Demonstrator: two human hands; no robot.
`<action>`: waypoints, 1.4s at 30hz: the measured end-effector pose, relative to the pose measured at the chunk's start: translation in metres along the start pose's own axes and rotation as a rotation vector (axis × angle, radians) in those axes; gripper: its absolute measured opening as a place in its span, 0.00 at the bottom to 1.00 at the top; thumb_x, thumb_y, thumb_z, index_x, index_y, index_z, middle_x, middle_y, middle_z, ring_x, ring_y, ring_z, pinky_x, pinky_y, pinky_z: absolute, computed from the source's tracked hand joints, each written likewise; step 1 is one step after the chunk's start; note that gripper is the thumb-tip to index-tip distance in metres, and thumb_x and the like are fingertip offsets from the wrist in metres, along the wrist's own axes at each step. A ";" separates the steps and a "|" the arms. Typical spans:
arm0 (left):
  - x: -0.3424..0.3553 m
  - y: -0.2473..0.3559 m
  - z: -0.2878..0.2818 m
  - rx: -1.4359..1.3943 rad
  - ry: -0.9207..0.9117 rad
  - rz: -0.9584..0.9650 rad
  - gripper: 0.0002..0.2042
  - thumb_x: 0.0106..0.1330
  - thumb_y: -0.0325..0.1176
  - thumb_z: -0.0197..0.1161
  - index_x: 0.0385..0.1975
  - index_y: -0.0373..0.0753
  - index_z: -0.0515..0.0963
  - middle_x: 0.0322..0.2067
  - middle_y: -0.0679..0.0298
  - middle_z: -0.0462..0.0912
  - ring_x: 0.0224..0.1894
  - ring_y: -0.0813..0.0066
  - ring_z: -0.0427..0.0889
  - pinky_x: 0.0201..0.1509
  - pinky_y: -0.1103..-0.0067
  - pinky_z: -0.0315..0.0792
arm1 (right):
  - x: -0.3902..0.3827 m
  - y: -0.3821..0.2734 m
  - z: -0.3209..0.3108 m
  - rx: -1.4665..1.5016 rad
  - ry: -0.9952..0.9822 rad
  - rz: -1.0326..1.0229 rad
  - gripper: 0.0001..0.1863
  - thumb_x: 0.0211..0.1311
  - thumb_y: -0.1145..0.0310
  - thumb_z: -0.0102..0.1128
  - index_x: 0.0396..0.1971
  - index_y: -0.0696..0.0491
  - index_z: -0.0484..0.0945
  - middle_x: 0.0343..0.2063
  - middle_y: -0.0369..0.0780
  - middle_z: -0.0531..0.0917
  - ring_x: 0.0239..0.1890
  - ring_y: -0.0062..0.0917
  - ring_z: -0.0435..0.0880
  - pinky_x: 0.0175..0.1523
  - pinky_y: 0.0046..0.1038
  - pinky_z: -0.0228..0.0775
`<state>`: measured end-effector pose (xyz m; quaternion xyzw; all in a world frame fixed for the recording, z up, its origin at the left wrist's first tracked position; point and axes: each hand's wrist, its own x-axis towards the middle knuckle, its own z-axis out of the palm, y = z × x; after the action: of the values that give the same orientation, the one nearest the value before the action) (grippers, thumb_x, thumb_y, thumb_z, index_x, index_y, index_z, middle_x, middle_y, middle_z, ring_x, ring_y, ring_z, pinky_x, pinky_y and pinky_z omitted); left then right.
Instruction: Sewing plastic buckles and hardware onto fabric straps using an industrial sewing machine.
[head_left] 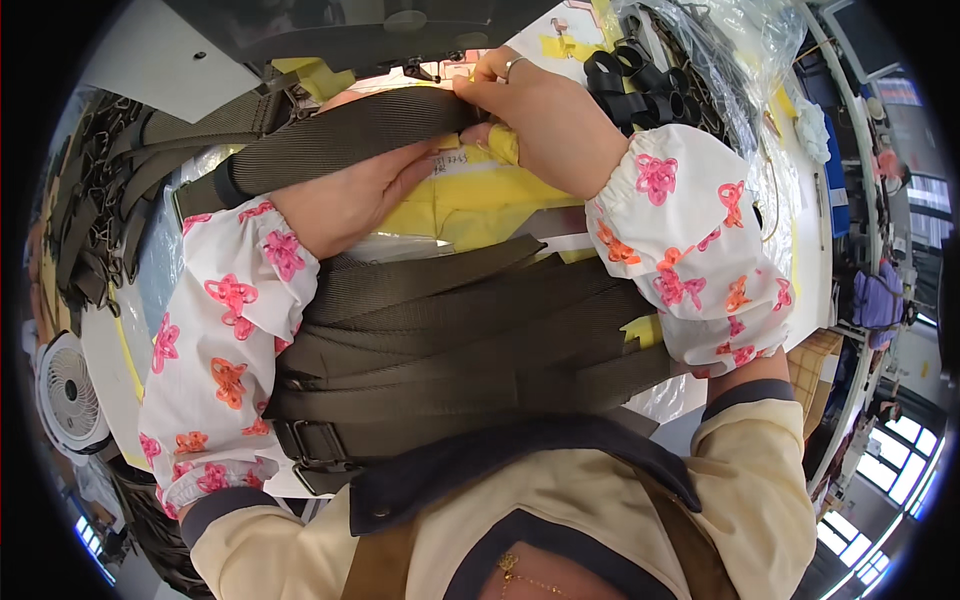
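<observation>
A wide dark olive webbing strap [340,138] runs from the left to just in front of the presser foot [424,72] of a dark grey sewing machine [360,28]. My left hand [350,195] is closed round it from below, its thumb on the near side and fingertips showing past the far edge. The thumb and forefinger of my right hand [555,120] pinch the strap's right end. Yellow wrapping [503,145] covers one of that hand's fingers. Beneath both hands lies yellow tape [470,200] on the work surface. Whether the strap touches the foot is hard to tell.
A thick pile of olive straps [470,340] lies between me and the machine, with a dark buckle [315,445] at its left. More straps with metal hooks [100,200] hang at the left. Black loops [640,90] and clear plastic [740,50] sit back right; a white fan [72,390] stands left.
</observation>
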<state>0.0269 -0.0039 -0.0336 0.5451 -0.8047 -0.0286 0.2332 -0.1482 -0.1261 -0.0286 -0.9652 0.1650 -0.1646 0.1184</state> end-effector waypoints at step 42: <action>0.011 -0.019 -0.009 0.219 0.024 0.171 0.14 0.49 0.29 0.57 0.38 0.43 0.77 0.44 0.68 0.77 0.42 0.72 0.76 0.30 0.80 0.74 | -0.016 -0.021 0.010 -0.115 0.281 -0.151 0.16 0.39 0.75 0.56 0.34 0.55 0.78 0.40 0.38 0.80 0.42 0.26 0.75 0.48 0.31 0.64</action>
<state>0.0435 -0.0199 -0.0274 0.4970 -0.8438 0.0861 0.1833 -0.1531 -0.0996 -0.0365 -0.9475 0.1161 -0.2967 0.0262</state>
